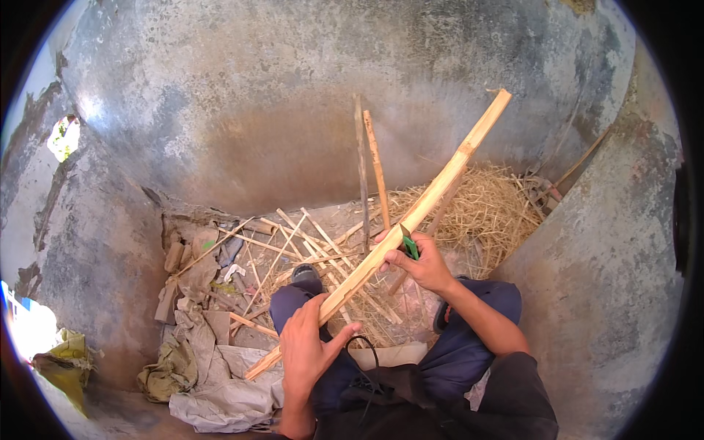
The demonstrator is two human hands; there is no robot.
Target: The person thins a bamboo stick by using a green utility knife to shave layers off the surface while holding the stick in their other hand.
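Observation:
A long, pale split bamboo slat point(440, 183) slants across my lap, its far end up to the right and its near end down to the left. My left hand point(308, 345) grips it near the lower end, fingers over the slat and thumb apart. Around its middle, my right hand point(427, 268) is closed on a green-handled knife point(411, 249). The knife's short dark blade touches or lies very near the slat; I cannot tell which. Some right fingers reach behind the wood and are partly hidden.
Thin bamboo strips point(282, 249) lie scattered beyond my knees. Two sticks point(375, 165) lean on the grey wall point(279, 95). A heap of straw-like shavings point(488, 213) sits at the right. Crumpled sacking point(220, 389) and short wood pieces point(174, 257) are on the left.

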